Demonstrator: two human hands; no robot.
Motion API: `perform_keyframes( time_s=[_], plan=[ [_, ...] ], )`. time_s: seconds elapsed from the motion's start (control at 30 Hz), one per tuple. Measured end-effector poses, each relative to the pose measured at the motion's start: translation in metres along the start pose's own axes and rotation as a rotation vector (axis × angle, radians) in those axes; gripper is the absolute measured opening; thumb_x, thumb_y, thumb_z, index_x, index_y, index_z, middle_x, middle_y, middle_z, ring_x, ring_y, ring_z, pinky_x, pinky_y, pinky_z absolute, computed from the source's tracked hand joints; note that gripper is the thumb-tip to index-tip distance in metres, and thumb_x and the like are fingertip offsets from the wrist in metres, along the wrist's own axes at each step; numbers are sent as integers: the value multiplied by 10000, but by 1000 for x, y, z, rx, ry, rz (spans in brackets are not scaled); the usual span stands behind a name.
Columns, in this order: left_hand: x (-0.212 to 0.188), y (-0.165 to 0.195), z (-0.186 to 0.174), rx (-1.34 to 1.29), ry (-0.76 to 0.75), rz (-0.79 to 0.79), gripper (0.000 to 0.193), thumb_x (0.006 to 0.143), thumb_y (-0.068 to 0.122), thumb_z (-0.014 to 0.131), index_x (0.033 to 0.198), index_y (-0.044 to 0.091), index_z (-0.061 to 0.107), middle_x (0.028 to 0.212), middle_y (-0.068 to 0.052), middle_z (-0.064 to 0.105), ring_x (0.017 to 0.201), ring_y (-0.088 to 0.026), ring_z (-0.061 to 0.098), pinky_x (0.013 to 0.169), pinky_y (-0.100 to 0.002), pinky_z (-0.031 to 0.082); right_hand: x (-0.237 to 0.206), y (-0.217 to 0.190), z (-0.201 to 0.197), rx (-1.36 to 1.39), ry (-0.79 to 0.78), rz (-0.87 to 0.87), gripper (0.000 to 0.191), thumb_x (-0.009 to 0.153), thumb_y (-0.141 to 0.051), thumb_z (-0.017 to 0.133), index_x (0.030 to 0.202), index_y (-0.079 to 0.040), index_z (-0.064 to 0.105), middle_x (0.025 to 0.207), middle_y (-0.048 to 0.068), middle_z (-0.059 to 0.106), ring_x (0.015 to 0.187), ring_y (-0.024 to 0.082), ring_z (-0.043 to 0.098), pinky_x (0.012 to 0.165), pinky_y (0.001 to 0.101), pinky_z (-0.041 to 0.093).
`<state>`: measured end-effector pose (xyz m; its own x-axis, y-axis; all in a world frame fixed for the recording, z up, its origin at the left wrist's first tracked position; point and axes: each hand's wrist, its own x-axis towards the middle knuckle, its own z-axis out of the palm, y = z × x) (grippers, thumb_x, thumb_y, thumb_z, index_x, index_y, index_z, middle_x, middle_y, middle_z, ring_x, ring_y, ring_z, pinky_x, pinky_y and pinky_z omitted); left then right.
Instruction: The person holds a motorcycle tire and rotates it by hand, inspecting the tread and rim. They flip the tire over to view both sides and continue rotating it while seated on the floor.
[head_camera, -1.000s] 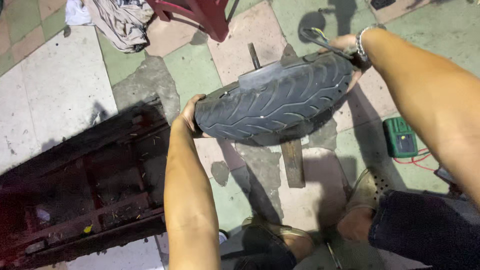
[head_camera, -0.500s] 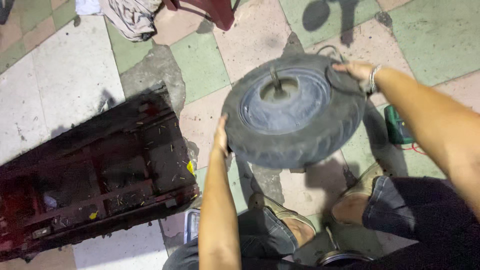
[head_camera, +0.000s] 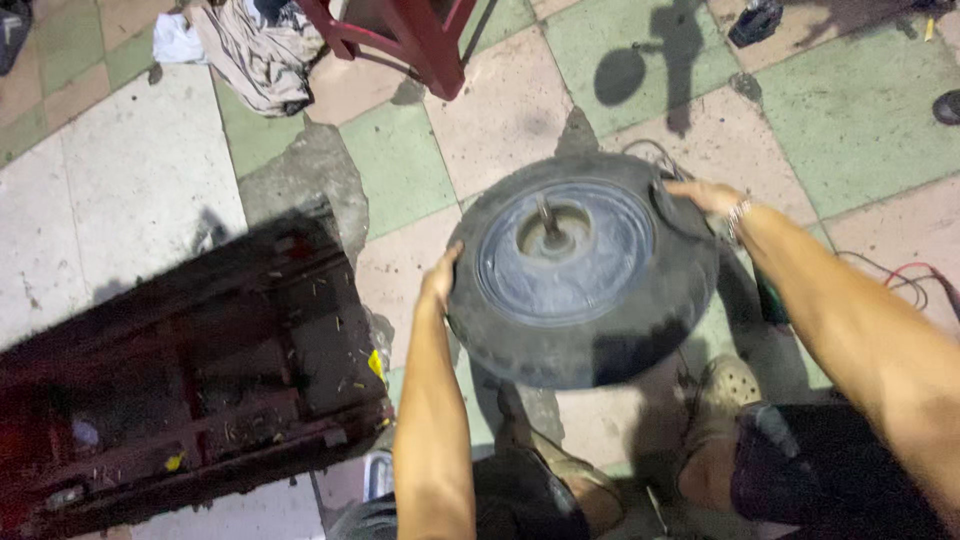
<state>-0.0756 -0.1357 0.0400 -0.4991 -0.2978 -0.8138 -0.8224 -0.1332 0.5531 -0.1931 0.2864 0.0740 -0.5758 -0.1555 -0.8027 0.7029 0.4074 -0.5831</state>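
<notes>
Your feet, one in a pale perforated shoe (head_camera: 722, 392), sit directly under the load, so they take the hit if your grip fails. Your left hand (head_camera: 440, 280) is spread flat against the near-left sidewall of the tyre (head_camera: 585, 345), pressing rather than hooking, and your right hand (head_camera: 700, 195) lies with its fingers draped over the far-right edge; neither is wrapped around anything, so the wheel, held flat and seemingly off the floor between them, could slide out if the rubber is dusty or either palm relaxes. The bracelet (head_camera: 738, 210) on your right wrist could catch on the tread as it shifts. A thin rod (head_camera: 547, 220) stands up from the hub between your hands; tilt the wheel toward you and it points at your forearms. Left of your left hand, the dark metal frame (head_camera: 190, 370) lies close enough to clip. Beyond your right hand, loose red and black wires (head_camera: 905, 280) trail across the tiled floor (head_camera: 130, 190), and could snag a foot.
</notes>
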Motion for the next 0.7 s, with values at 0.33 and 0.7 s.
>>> perform_keyframes(
  time_s=[0.33, 0.7],
  plan=[
    [-96, -69, 11, -189, 150, 93, 984, 775, 671, 683, 1442, -30, 509, 1435, -195, 595, 1314, -306, 578, 1114, -414, 429, -34, 97, 2, -152, 359, 19, 796, 846, -615, 669, 1322, 21, 709, 1317, 238, 739, 1185, 302, 693, 1043, 385, 490],
    [-103, -62, 17, -53, 253, 58, 953, 762, 663, 691, 1389, -46, 588, 1337, -185, 655, 1210, -319, 624, 1051, -425, 457, -58, 132, -5, -163, 499, 34, 879, 846, -636, 684, 1422, 21, 580, 1407, 248, 603, 1324, 358, 544, 1111, 430, 378]
  ],
)
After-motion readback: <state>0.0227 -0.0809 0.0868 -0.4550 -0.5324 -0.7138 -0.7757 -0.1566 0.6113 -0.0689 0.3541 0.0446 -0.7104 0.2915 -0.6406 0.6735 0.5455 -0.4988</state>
